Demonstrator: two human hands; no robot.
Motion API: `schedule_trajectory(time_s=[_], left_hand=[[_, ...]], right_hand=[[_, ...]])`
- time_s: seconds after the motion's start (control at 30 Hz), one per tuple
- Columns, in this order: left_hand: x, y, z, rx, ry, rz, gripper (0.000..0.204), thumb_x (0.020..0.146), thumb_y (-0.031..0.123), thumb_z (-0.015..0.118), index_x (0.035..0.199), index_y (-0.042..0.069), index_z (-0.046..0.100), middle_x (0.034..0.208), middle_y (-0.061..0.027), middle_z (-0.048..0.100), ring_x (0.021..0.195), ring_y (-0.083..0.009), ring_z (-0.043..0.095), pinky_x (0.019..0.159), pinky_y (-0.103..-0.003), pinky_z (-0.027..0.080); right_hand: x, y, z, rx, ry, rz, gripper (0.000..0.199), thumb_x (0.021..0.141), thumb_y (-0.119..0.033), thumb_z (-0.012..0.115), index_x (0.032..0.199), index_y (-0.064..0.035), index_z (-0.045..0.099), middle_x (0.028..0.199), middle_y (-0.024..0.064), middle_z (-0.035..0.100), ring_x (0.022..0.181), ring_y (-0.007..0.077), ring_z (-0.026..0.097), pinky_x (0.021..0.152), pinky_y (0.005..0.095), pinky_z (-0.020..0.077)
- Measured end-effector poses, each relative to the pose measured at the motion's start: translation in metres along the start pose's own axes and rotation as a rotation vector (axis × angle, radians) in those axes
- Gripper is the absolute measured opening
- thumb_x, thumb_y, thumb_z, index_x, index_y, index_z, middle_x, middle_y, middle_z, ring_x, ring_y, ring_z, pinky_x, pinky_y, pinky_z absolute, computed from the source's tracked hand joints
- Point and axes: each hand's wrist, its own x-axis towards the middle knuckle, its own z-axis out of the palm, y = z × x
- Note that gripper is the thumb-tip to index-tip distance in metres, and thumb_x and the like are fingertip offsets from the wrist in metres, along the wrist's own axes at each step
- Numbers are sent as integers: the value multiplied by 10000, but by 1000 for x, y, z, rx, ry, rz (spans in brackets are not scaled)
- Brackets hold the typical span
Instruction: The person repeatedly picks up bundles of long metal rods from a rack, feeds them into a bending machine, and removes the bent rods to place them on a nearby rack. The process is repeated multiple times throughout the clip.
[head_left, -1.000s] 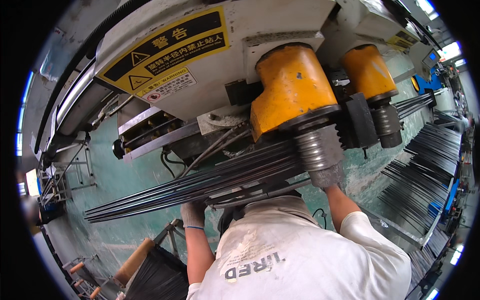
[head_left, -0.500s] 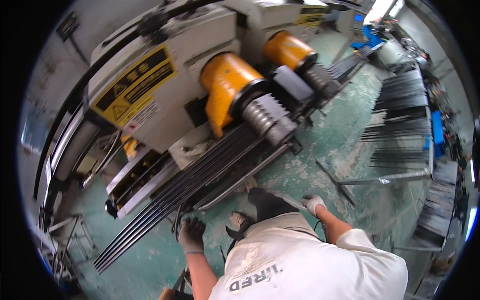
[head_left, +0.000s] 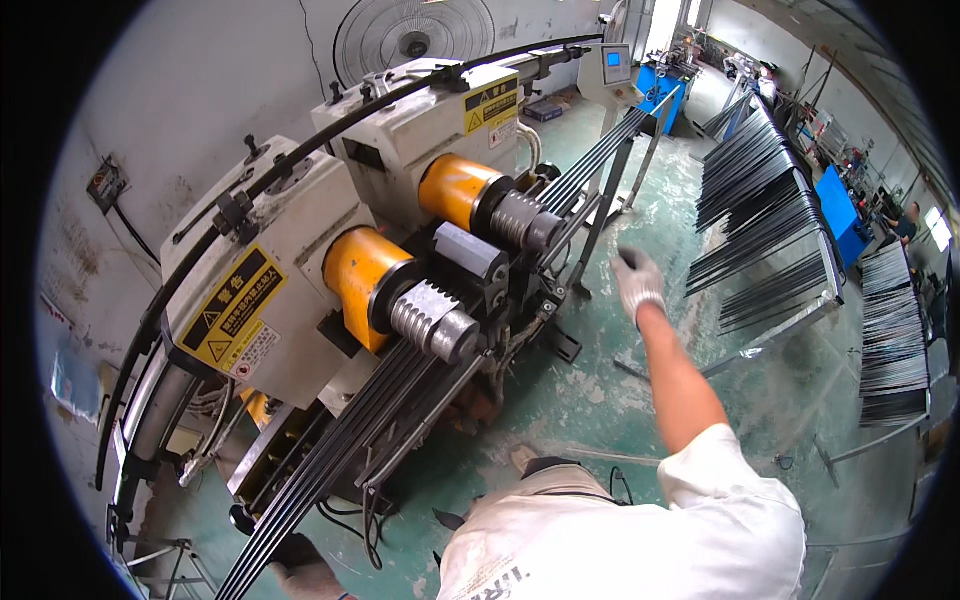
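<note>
Several long dark metal rods (head_left: 300, 488) lie side by side on the machine, slanting from lower left up beneath its rollers. At the lower left, close to the near ends of the rods, is my left hand (head_left: 305, 572) in a grey, dark-coated work glove. Its fingers are blurred and partly hidden, so I cannot tell whether it grips a rod. My right hand (head_left: 640, 285), gloved too, reaches forward over the floor to the right of the machine. Its fingers look apart, with nothing seen in them. Nearest it are the rods' far lengths (head_left: 600, 150) on their support.
The grey machine (head_left: 300, 210) has two orange guards (head_left: 365, 275) and ribbed steel rollers (head_left: 435, 320). A rack of dark rods (head_left: 755, 190) stands at right, its frame bar (head_left: 770, 350) low across the floor. Behind are a fan (head_left: 415, 43) and a control panel (head_left: 612, 62). Another person (head_left: 905, 222) is far right.
My right hand has swung from beside my body to far forward. The left hand has gone lower in view, beside the rods. My view has turned, showing more of the machine and room.
</note>
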Motion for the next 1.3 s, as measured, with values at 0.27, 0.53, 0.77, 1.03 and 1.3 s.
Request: schedule_trajectory(time_s=[0.27, 0.53, 0.77, 1.03, 1.3], left_hand=[[-57, 7, 112, 326, -7, 422, 449, 1159, 348, 526, 1583, 200, 517, 1708, -106, 507, 1617, -335, 450, 1277, -657, 376], [-97, 83, 224, 589, -46, 772, 414, 1144, 354, 572, 1440, 100, 709, 1514, -112, 706, 1408, -297, 634, 1171, -530, 519], [-135, 92, 346, 773, -131, 919, 670, 1114, 517, 684, 1513, -19, 722, 1342, -172, 764, 1193, -266, 762, 1129, -383, 577], [-155, 34, 449, 982, -451, 1263, 639, 1083, 489, 757, 1452, -32, 733, 1278, -128, 787, 1173, -181, 746, 1028, -307, 607], [-185, -82, 514, 1132, -807, 1229, 526, 1129, 446, 699, 1408, 1, 726, 1129, -79, 738, 1058, -194, 713, 978, -403, 589]], right_hand=[[92, -123, 28, -424, -168, -471, 614, 1016, -463, 771, 1537, -142, 722, 1598, 150, 687, 1537, 368, 582, 1312, 461, 440], [134, -142, 67, -607, -231, -377, 1020, 1054, -650, 675, 1814, -63, 332, 1909, 184, 258, 1715, 513, 294, 1437, 627, 118], [198, -186, 57, -768, 107, -442, 932, 1139, -574, 552, 1833, -28, 252, 1936, 168, 176, 1738, 493, 249, 1439, 620, 94], [273, -270, -10, -359, 698, -658, 981, 1096, -523, 683, 1791, 28, 263, 1855, 242, 324, 1699, 430, 366, 1404, 566, 294], [272, -367, -26, -205, 106, -752, 461, 1075, -406, 740, 1386, -66, 716, 1307, 187, 794, 1201, 342, 771, 1064, 449, 612]])
